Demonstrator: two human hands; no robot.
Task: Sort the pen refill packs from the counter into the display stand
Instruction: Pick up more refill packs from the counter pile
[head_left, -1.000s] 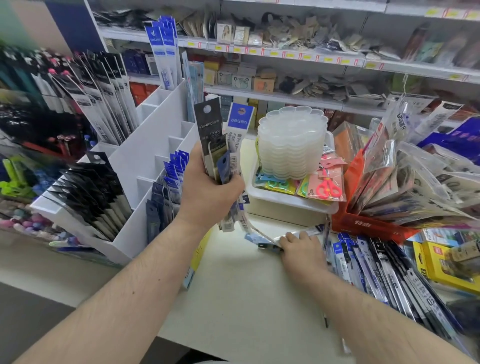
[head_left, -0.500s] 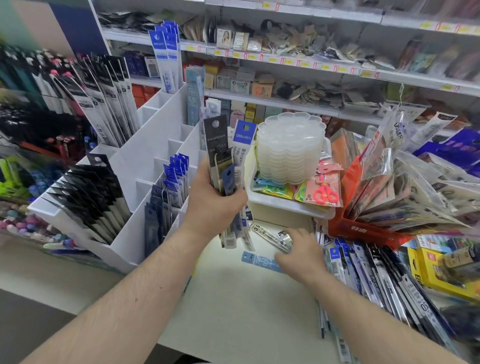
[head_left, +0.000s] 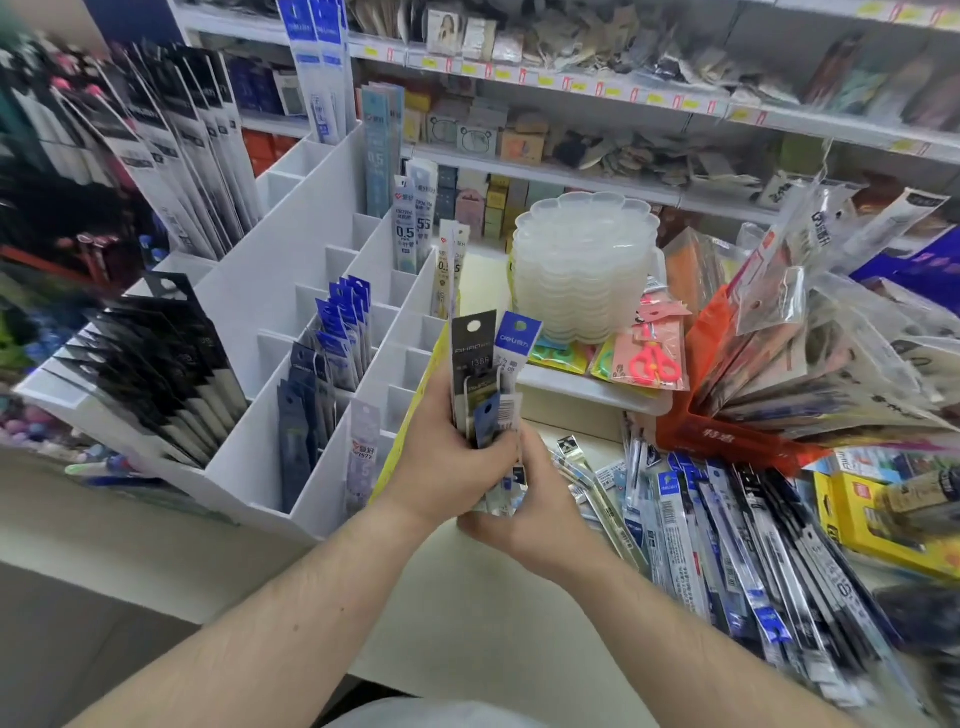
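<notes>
A: What was held, and by which hand?

B: An upright bundle of slim plastic pen refill packs (head_left: 485, 384), topped by one black and one blue header card, was gripped by the left hand (head_left: 447, 462), fingers curled round its middle. The bundle was held above the pale counter (head_left: 467, 613), just beside the white partitioned display stand (head_left: 291, 249).

A: And the right hand?

B: The right hand (head_left: 530, 512) was pressed against the lower end of the same bundle, fingers wrapped under it. Half a second before, it had been laid flat on the counter over loose packs, apart from the left hand; both hands were now brought together.

A: Where were the remaining packs?

B: A loose pile of blue and black refill packs (head_left: 727, 545) was spread on the counter to the right. Black-carded and blue-carded packs were already stood in the stand's left compartments. A stack of translucent scalloped trays (head_left: 582, 265) was seen behind the bundle.
</notes>
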